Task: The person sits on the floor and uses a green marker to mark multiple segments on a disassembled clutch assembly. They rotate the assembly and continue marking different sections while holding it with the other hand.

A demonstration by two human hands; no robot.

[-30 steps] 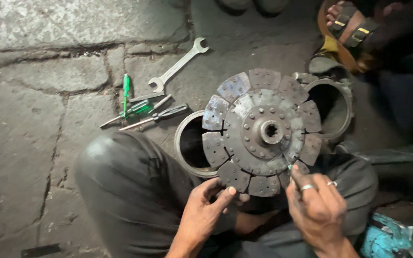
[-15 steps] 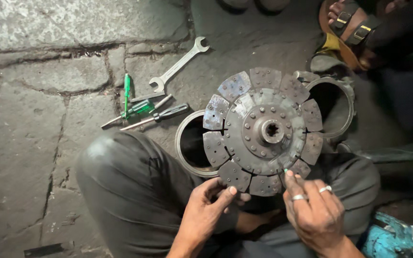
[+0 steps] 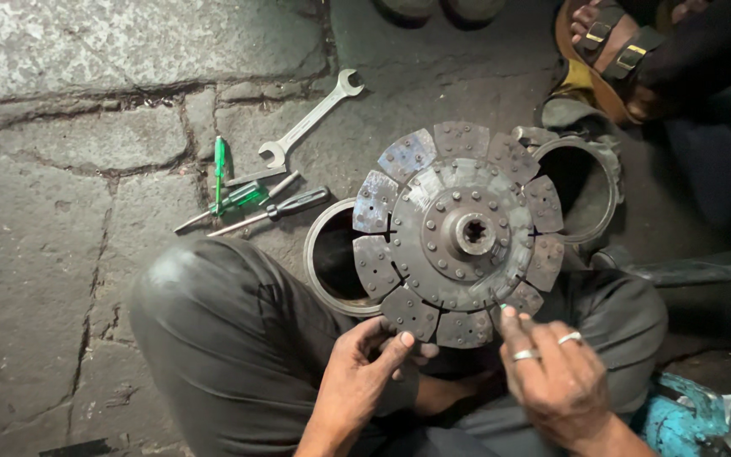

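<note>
1. Clutch disc [image 3: 458, 233] sits tilted up off the stone floor [image 3: 61, 254], over my lap, betw. my knees.
2. My left hand [image 3: 365, 372] pinches the disc's lower rim, thumb on a friction pad; fingers underneath.
3. My right hand [image 3: 552, 381] is at the lower-right rim, index finger on the plate. Something small and green shows at the fingertip; can't tell if I'm gripping a tool or just pressing.
4. To do it well, I reckon: keep the left grip firm so the disc won't rock, work one spot at a time near the rim.
5. Count: 1 disc, 2 metal rings [image 3: 332, 262] behind it, 1 spanner [image 3: 310, 118], 3 screwdrivers [image 3: 239, 199], 2 rings on my right fingers.
6. Someone else's sandalled foot [image 3: 611, 42] top right.
</note>
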